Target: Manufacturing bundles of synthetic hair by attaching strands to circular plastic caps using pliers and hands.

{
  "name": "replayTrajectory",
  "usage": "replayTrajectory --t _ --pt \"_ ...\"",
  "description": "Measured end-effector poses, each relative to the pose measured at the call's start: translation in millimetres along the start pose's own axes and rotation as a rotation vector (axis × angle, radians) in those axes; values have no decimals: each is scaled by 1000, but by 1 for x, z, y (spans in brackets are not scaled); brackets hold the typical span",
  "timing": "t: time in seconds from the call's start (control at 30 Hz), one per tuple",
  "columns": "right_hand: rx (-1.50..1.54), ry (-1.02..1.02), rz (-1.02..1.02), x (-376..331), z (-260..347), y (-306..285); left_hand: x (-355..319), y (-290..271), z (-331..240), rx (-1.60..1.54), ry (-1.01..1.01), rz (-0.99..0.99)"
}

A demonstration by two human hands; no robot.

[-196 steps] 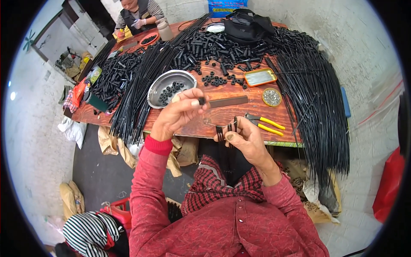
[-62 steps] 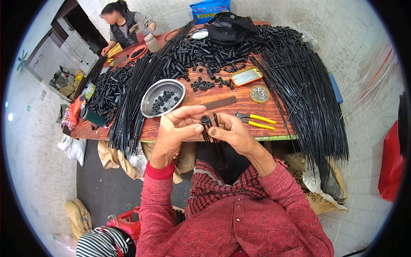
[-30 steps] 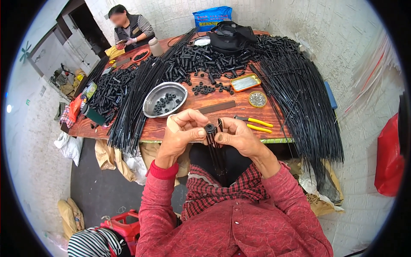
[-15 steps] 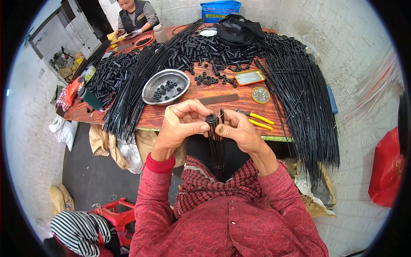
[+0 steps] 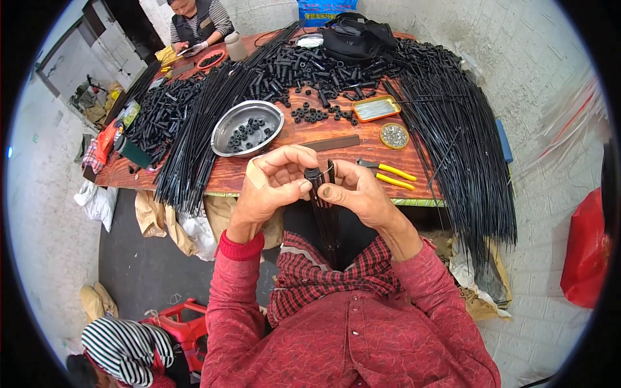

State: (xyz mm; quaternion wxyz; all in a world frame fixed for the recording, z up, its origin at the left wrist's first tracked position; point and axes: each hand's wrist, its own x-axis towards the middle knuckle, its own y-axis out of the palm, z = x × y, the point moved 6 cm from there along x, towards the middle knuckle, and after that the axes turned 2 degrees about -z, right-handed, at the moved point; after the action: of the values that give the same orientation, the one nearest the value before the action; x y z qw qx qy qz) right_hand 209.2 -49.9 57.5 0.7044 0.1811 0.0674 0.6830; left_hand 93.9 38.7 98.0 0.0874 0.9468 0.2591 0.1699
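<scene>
Just beyond my lap I hold a black umbrella frame (image 5: 325, 226) upright, its slender ribs hanging down from a round hub (image 5: 314, 173). My left hand (image 5: 272, 184), with a tan plaster on its back, pinches the hub between thumb and curled fingers. On the other side, my right hand (image 5: 363, 194) is closed on a rib's upper end (image 5: 331, 169) beside the hub, thumb pressed against it. A thin wire-like piece shows near that rib end. The fingertips behind the frame are partly hidden.
Nearby on the table (image 5: 297, 134) are a steel bowl (image 5: 223, 123) of black rings, yellow-handled pliers (image 5: 396, 176), a dark bar (image 5: 333, 142), a tray of pins (image 5: 376, 108) and a dish of metal bits (image 5: 394, 136). Long black ribs (image 5: 459, 142) flank them. A co-worker (image 5: 200, 26) sits far left.
My hands have stayed around the hub; the rib end by my right fingers now stands more upright. The view has shifted slightly. The co-worker's hands have moved closer together.
</scene>
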Motion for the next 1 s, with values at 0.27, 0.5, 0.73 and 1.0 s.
replayTrajectory --t 0.27,0.5,0.73,1.0 --pt "4 21 25 6 -3 4 0 -6 -1 76 -24 -44" --pt "30 55 126 7 3 7 2 -10 10 -58 -21 98" --pt "77 60 173 8 0 4 10 -8 10 -88 77 143" --pt "59 87 123 10 0 8 13 -24 27 -56 75 37"
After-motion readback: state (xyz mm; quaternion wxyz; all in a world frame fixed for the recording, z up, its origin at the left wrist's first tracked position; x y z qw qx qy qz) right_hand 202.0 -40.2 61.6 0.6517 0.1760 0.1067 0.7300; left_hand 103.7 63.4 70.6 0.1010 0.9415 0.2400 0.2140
